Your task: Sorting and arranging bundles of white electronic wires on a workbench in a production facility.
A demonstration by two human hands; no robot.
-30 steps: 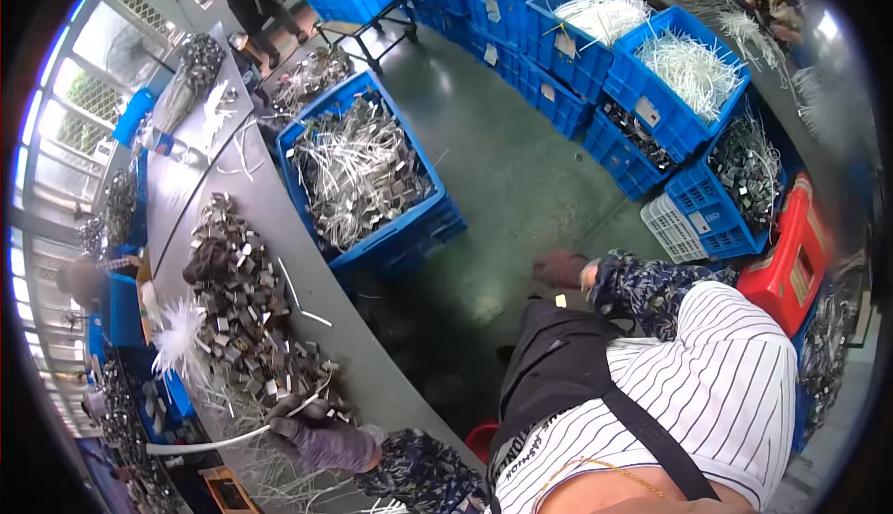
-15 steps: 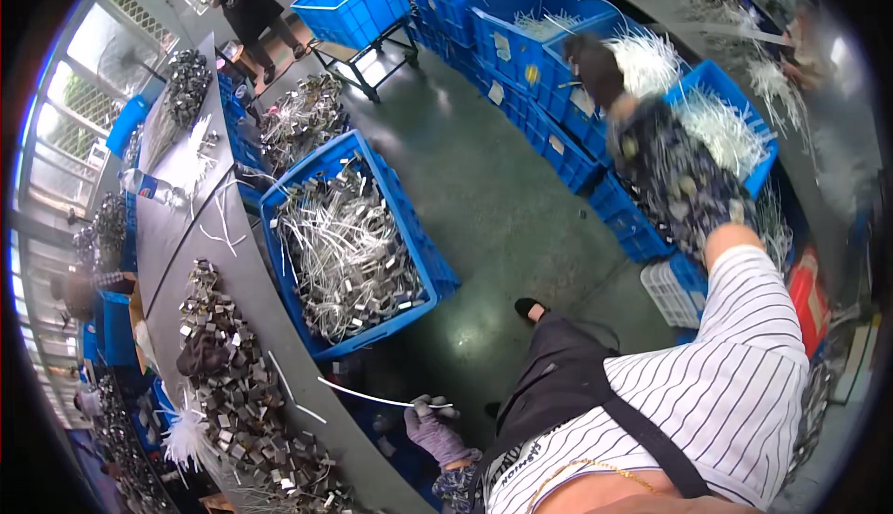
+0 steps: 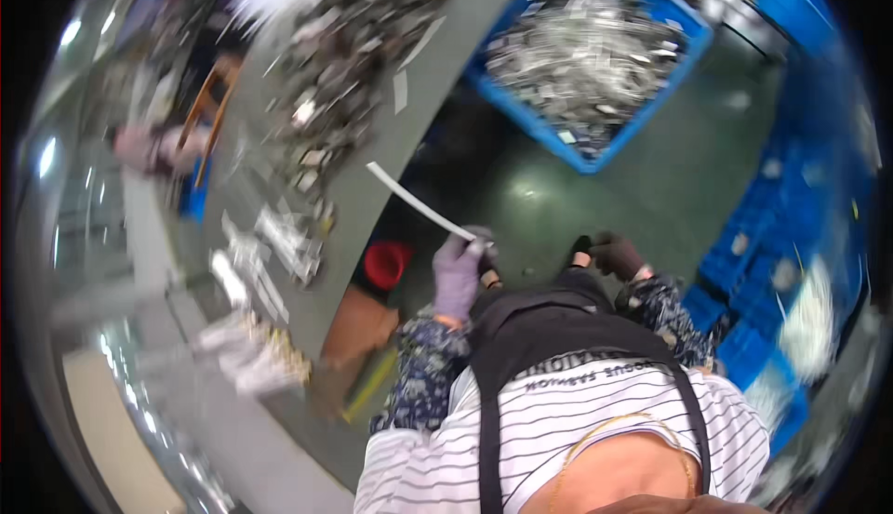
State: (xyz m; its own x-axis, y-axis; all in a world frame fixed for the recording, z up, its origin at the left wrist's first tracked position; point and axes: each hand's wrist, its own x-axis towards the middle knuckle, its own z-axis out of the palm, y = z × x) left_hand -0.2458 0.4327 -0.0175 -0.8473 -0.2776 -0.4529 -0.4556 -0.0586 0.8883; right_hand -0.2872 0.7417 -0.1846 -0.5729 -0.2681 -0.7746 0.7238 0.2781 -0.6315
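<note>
My left hand (image 3: 457, 272), in a light purple glove, is pinched on one end of a thin white strip (image 3: 414, 200). The strip points up and to the left, over the edge of the grey table (image 3: 358, 221). In front of my right hip hangs my right hand (image 3: 618, 257), in a dark brown glove. Its fingers look bent, but blur hides whether they hold anything. Up the table from the strip lies a heap of small dark and metallic pieces (image 3: 326, 67), smeared by motion.
A blue crate (image 3: 539, 133) full of white and silvery strands stands on the floor ahead. Blue bins (image 3: 735, 263) line my right, with a bundle of white strands (image 3: 809, 319). Beside the table at left are a red container (image 3: 384, 263) and white bundles (image 3: 246, 347).
My view has swung left and down. My right hand has come back from the bins at right to my front. My left hand still holds the white strip, now raised beside the table.
</note>
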